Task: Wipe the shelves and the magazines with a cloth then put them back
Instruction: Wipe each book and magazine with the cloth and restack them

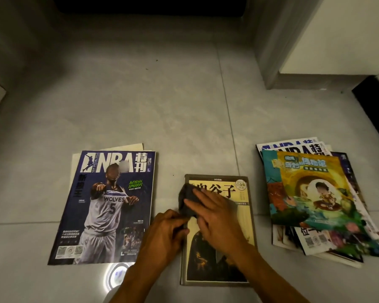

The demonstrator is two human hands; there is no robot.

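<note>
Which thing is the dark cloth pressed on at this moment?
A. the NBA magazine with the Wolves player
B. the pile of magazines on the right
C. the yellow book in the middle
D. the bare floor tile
C: the right hand presses the dark cloth flat on the yellow book, while the left hand holds the book's left edge.

Dim warm light; lamp glare on floor point(116, 274); edges bowed.

You have open tiled floor point(162, 106) ahead of all the reading matter. The strip between the NBA magazine point(105, 206) and the yellow book point(225, 237) is filled by the left hand point(164, 232); the messy pile point(319, 202) bounds the book's right, leaving a narrow lane.
</note>
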